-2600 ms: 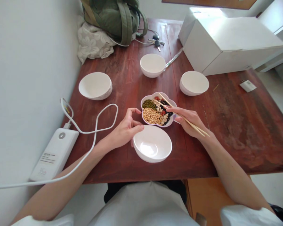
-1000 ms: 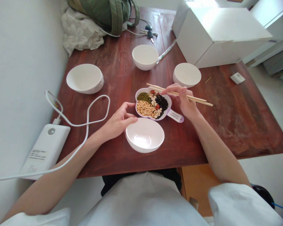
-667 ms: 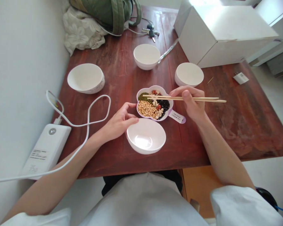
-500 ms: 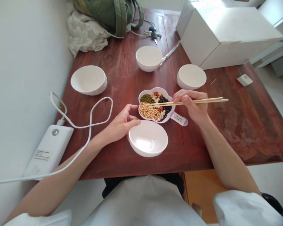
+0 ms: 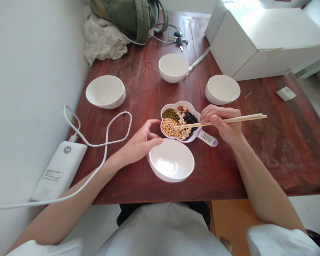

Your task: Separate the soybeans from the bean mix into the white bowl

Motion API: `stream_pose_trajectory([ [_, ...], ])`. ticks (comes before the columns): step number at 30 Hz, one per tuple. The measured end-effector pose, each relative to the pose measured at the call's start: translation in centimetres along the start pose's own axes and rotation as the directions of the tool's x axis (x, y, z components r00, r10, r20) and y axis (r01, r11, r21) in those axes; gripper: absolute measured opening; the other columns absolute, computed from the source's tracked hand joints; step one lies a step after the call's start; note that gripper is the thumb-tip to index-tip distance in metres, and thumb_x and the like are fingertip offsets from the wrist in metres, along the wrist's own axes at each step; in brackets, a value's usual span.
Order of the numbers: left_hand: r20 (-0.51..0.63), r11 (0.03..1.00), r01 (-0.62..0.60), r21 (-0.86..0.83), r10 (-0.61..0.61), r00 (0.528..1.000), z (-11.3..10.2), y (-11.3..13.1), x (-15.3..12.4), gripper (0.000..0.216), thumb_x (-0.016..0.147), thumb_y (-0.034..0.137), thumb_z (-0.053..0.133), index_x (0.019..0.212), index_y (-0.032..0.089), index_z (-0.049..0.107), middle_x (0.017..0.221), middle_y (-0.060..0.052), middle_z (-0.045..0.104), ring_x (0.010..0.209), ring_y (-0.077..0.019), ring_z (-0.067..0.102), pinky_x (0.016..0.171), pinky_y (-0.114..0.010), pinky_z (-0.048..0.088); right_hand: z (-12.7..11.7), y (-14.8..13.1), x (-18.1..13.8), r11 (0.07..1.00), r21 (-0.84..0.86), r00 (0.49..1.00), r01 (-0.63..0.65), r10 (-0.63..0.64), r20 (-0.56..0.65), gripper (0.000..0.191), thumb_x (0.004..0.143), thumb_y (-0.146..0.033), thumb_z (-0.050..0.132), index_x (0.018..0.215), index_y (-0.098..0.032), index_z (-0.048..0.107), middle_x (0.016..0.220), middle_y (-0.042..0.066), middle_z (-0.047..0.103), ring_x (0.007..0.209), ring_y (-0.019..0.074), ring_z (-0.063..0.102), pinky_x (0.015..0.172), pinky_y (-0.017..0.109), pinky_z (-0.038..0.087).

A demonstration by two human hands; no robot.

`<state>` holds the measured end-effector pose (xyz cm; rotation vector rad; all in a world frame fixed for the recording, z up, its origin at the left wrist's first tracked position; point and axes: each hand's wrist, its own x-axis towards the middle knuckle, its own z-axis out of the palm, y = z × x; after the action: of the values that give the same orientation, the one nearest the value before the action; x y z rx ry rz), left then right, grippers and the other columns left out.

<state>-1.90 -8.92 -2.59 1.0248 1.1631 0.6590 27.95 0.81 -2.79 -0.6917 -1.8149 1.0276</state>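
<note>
My left hand [image 5: 141, 144] rests at the near rim of a white bowl [image 5: 172, 160], gripping it at a tilt, with the thumb reaching toward a lilac flower-shaped dish [image 5: 180, 106]. The dish holds green mung beans, yellow soybeans, black beans, red beans and pale nuts. My right hand [image 5: 221, 122] is shut on a pair of wooden chopsticks [image 5: 218, 121], held almost level. Their tips lie over the soybeans, with nothing visible between them. A paper tag [image 5: 208, 138] hangs from the dish's right side.
The dark red wooden table [image 5: 280, 156] meets a white wall on the left. Several white bowls [image 5: 105, 91] stand beyond the dish. A white power bank [image 5: 59, 171] with a cable lies left. A white box [image 5: 258, 42], green backpack [image 5: 128, 17], cloth and keys stand behind.
The chopsticks have swung from a slant into the dish to nearly level, and my right hand has shifted right, uncovering the tag. My left hand stays at the bowl.
</note>
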Motion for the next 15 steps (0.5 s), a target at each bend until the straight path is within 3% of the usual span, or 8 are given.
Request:
stream_pose_trajectory([
  [5,-0.001,1.000,0.002,-0.006,-0.002,1.000,0.1,0.2,-0.1,0.068,0.091,0.033,0.073,0.149,0.020,0.038,0.079,0.000,0.074,0.060,-0.0136,0.061,0.051,-0.019,0.044,-1.0,-0.1,0.0,1.000,-0.019,1.000,0.023,-0.022,0.005,0.024,0.098,-0.036,0.074,0.080,-0.025,0.085,0.075,0.006,0.079,0.074,0.0209,0.071,0.074,0.038,0.056],
  [8,0.008,1.000,0.006,-0.018,-0.005,1.000,0.1,0.2,-0.1,0.068,0.091,0.032,0.073,0.148,0.020,0.038,0.079,0.000,0.074,0.058,-0.0131,0.060,0.051,-0.019,0.045,-1.2,-0.2,-0.2,0.997,-0.017,0.997,-0.076,0.076,0.012,0.003,0.089,-0.030,0.084,0.089,-0.026,0.085,0.081,0.003,0.080,0.074,0.0190,0.072,0.067,0.034,0.056],
  [11,0.009,1.000,0.009,-0.027,-0.009,1.000,0.1,0.2,-0.1,0.069,0.091,0.032,0.073,0.149,0.021,0.036,0.078,0.000,0.074,0.056,-0.0128,0.059,0.050,-0.019,0.046,-1.2,-0.3,-0.4,0.986,0.004,0.985,-0.169,0.169,0.017,0.014,0.082,-0.028,0.090,0.095,-0.028,0.084,0.085,0.000,0.079,0.070,0.0158,0.070,0.061,0.030,0.054],
  [15,0.011,1.000,0.014,-0.026,-0.014,1.000,0.0,0.2,-0.1,0.071,0.091,0.032,0.073,0.150,0.021,0.035,0.077,0.000,0.074,0.054,-0.0125,0.059,0.049,-0.019,0.047,-1.0,-0.2,-0.3,0.984,-0.058,0.979,-0.171,0.176,0.099,0.011,0.084,-0.037,0.089,0.086,-0.026,0.086,0.084,0.003,0.079,0.076,0.0170,0.071,0.066,0.031,0.054],
])
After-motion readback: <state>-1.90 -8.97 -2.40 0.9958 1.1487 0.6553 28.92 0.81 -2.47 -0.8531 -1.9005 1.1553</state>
